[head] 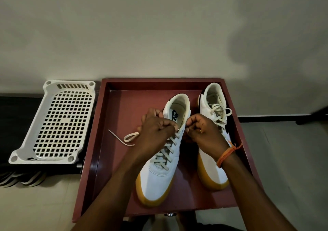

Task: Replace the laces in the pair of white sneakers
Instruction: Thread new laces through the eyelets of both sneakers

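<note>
1. Left hand (156, 131) grip pinches the lace (166, 152) at the left sneaker (159, 179)'s top eyelets.
2. Right hand (204, 135) grip pinches the same lace opposite.
3. Right sneaker (213, 174) lies just beyond the right grip, inside the red tray (110, 142).

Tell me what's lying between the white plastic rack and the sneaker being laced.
In the head view, a loose lace end trails across the bare red tray floor between the rack and the sneaker, running from under the left hand.
</note>
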